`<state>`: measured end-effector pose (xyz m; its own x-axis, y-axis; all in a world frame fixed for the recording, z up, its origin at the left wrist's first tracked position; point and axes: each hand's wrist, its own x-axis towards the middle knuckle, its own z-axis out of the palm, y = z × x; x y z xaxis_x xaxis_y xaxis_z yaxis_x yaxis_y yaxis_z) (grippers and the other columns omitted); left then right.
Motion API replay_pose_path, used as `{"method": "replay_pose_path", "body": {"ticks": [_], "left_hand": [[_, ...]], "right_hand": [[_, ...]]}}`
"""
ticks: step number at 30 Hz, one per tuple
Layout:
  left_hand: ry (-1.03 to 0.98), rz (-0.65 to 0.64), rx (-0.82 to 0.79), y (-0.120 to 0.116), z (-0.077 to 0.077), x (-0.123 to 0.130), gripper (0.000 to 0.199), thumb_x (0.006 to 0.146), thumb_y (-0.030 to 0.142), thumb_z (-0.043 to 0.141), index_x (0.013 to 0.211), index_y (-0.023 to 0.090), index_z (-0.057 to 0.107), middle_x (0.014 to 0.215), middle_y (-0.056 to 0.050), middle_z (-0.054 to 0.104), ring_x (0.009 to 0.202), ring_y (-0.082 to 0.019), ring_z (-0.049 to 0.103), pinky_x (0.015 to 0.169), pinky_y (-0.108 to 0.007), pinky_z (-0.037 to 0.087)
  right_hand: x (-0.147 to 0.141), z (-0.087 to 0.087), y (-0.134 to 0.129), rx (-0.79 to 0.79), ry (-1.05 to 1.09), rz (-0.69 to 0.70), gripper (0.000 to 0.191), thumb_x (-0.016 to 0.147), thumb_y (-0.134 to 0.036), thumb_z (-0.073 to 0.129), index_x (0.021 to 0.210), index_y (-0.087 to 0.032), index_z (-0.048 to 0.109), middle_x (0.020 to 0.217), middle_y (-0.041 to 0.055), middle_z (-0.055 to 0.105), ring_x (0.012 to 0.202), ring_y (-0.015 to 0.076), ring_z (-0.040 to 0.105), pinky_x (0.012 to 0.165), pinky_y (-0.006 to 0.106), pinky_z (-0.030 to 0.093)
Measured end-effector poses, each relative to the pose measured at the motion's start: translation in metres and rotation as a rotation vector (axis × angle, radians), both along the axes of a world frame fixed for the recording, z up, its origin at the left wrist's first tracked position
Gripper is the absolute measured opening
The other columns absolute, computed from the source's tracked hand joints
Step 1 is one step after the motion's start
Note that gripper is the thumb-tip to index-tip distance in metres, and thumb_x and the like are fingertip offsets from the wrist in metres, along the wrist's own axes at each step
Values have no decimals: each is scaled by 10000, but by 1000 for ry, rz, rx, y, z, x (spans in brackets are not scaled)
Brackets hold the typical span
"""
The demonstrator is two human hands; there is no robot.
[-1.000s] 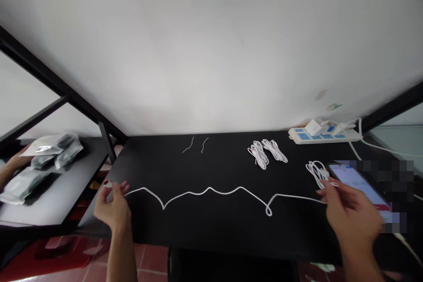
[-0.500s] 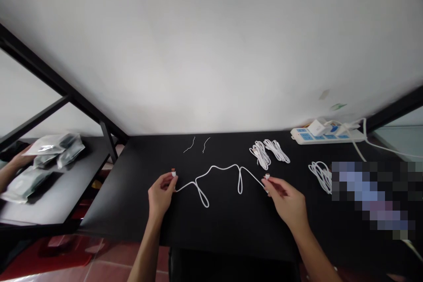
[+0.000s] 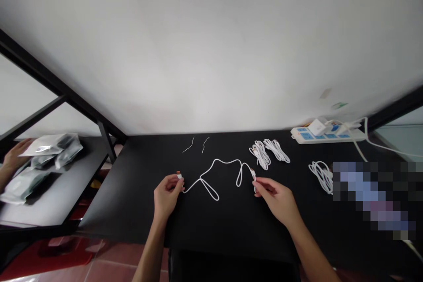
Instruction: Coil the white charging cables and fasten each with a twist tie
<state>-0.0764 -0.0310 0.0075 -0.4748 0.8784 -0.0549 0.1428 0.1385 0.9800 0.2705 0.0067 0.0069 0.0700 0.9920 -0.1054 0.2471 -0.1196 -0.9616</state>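
A white USB cable (image 3: pixel 226 162) stretches between my hands over the black table (image 3: pixel 132 176), with two narrow loops hanging toward me. My left hand (image 3: pixel 168 194) pinches one end, and the plug with its orange-brown tip (image 3: pixel 179 175) sticks up past the thumb. The other end is pinched by the thumb and fingers of my right hand (image 3: pixel 276 196); the connector (image 3: pixel 253 174) there also points up. Beyond the cable lie two thin white twist ties (image 3: pixel 189 146), side by side. Two coiled white cables (image 3: pixel 261 154) rest beyond my right hand.
Another coiled white cable (image 3: pixel 320 176) lies to the right, beside a blurred-out patch. A white power strip (image 3: pixel 306 137) with a plugged-in charger (image 3: pixel 317 127) stands against the wall. At far left, another person's hand (image 3: pixel 16 155) touches plastic bags (image 3: pixel 46 145) on a neighbouring table.
Both hands have come closer together: the left shifted right, the right shifted left. The cable between them bends more, its loops moving with it. The right connector now points more upright.
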Motion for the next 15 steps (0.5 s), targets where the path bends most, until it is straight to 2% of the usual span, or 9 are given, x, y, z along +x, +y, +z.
{"method": "replay_pose_path", "body": {"ticks": [6, 15], "left_hand": [[-13, -3, 18, 0, 0, -1, 391, 728, 449, 823, 958, 155, 708, 847, -57, 745, 770, -213, 751, 701, -344, 660], [-7, -12, 29, 0, -10, -4, 387, 742, 422, 826, 982, 148, 697, 892, -69, 736, 785, -203, 738, 721, -344, 658]], "right_hand": [[0, -4, 1, 14, -6, 11, 421, 801, -565, 733, 975, -183, 746, 817, 89, 767, 634, 238, 740, 643, 351, 633], [-9, -4, -2, 56, 22, 50, 400, 831, -568, 708, 954, -188, 716, 845, 84, 746, 687, 219, 721, 644, 344, 644]]}}
